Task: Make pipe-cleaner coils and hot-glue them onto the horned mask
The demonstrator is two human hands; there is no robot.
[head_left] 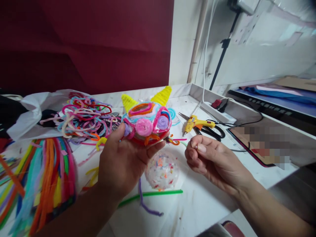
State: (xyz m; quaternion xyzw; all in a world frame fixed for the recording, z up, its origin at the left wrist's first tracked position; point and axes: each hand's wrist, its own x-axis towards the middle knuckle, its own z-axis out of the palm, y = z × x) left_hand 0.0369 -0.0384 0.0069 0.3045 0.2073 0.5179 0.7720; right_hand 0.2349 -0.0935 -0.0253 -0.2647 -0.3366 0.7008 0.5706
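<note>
My left hand [123, 161] is wrapped round a colourful pipe-cleaner craft piece [144, 126], holding it above the table. Two yellow pointed ears rise from its top, and pink and purple coiled rosettes sit on its front. To the right, my right hand [212, 158] is closed in a pinch, with a tiny speck between thumb and forefinger that is too small to name. Under the craft piece stands a clear round dome [163, 171] with bits of coloured fluff. A green pipe cleaner [163, 193] and a purple pipe cleaner [148, 209] lie in front of it.
A yellow glue gun [197, 124] and black-handled scissors [214, 132] lie behind my right hand. A power strip [219, 112] sits by the tray wall. At left are tangled pipe cleaners [84, 118] and a bundle of straight ones [49, 177]. A framed flat object [254, 148] lies right.
</note>
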